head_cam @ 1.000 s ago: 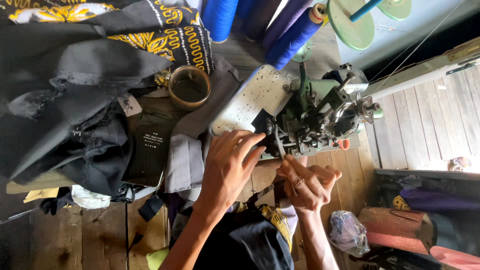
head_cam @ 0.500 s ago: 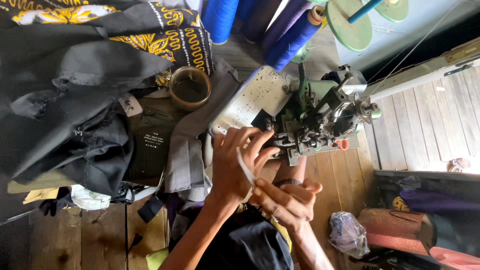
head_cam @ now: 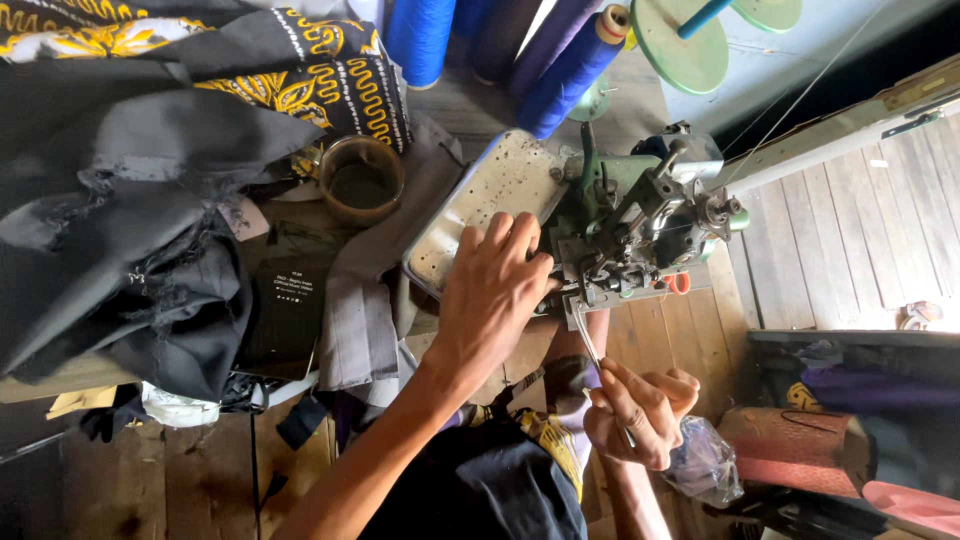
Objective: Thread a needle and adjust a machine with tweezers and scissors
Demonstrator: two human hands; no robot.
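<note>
The left hand (head_cam: 492, 290) now lies flat, fingers spread, on the plate (head_cam: 478, 200) of the sewing machine (head_cam: 640, 225), where half a second ago it was lifted and curled beside the right. The right hand (head_cam: 640, 412) has dropped lower and pinches tweezers (head_cam: 592, 350), fingers together on them, the tips aimed up under the machine's head. So the hands have parted: one steadies, one works at the needle area. Blue thread cones (head_cam: 570, 70) stand behind, dark cloth (head_cam: 130, 230) heaped left
</note>
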